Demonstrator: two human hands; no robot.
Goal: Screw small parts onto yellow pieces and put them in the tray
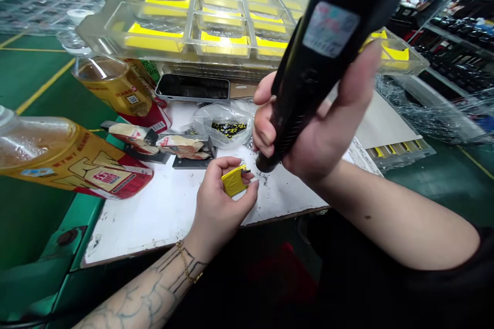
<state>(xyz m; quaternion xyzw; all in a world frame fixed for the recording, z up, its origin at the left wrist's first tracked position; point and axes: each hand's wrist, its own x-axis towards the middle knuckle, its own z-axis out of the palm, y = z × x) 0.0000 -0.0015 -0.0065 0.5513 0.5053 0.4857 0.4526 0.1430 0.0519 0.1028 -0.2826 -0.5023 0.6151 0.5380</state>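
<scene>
My left hand (219, 200) pinches a small flat yellow pack (233, 181) between thumb and fingers, with a dark tab showing at its end. My right hand (312, 133) wraps around a thick black handheld power tool (320, 56) bearing a worn label. The tool's narrow dark tip (266, 162) points down, close to the yellow pack but apart from it. Black flecks lie scattered on the white work sheet (170, 211) beneath both hands.
A clear plastic tray (193, 15) of yellow pieces lies just beyond my hands. A phone (193, 87), a plastic bag of black-and-yellow scraps (226, 126), and several drink containers (65, 157) stand nearby. The green bench (38, 82) surrounds the sheet; shelves and a person are at the back right.
</scene>
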